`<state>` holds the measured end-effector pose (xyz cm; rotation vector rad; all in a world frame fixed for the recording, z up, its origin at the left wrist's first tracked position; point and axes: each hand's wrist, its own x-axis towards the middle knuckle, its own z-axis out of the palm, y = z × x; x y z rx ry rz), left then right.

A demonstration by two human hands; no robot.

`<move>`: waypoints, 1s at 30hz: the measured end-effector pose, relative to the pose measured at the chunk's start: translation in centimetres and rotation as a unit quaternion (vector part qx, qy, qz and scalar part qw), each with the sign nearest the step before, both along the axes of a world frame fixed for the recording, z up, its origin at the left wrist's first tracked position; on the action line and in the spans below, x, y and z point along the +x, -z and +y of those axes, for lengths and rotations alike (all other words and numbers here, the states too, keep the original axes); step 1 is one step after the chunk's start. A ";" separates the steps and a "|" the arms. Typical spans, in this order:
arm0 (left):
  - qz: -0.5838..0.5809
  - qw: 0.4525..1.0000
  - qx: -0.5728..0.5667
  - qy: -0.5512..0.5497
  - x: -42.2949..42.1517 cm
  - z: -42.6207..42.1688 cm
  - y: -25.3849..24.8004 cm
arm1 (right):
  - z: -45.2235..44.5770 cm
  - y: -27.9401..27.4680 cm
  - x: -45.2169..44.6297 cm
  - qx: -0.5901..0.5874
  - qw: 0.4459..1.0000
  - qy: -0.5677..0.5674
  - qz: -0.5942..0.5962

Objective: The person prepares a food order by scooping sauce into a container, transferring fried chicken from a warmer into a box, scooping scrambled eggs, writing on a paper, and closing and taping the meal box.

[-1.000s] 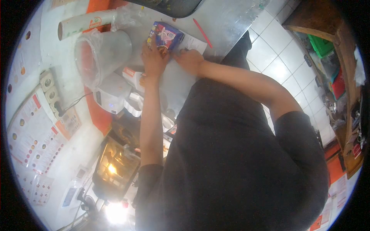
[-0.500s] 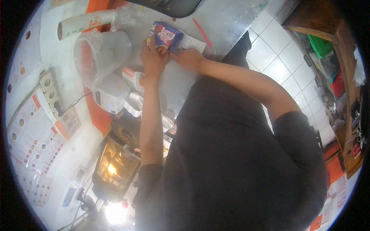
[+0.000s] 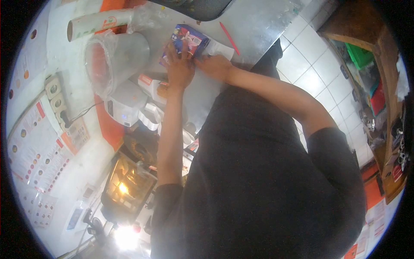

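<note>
A blue box with a colourful printed top (image 3: 194, 39) lies on the metal table (image 3: 254, 26). My left hand (image 3: 180, 69) rests on the near side of the box with its fingers spread over the printed top. Beside it, at the box's near right corner, is my right hand (image 3: 214, 67), its fingers bent; what they hold, if anything, is too small to tell. A white paper (image 3: 220, 49) sticks out from under the right side of the box. Further right lies a red pen-like stick (image 3: 229, 38).
Left of the hands stand a clear plastic-lined container (image 3: 125, 54), a white printer-like device (image 3: 125, 103) and a small white-and-orange box (image 3: 151, 86). A paper roll (image 3: 99, 25) lies behind them. A dark tray (image 3: 198, 6) sits at the table's far edge.
My left hand has shifted slightly right, and its fingers now spread over the box top. The whole view has shifted a little.
</note>
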<state>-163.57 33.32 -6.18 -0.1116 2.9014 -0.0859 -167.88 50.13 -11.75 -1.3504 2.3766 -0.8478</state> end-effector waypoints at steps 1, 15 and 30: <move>-0.010 1.000 0.005 0.003 -0.1 0.1 -0.3 | 0.0 -0.2 0.1 0.011 1.000 0.001 0.000; 0.123 0.990 0.054 -0.040 -0.4 0.4 0.5 | 4.8 -4.6 -4.3 -0.084 0.976 0.096 -0.175; 0.107 0.947 0.214 -0.217 1.0 -3.3 -2.1 | 30.3 -7.1 -32.3 0.015 0.873 0.432 0.226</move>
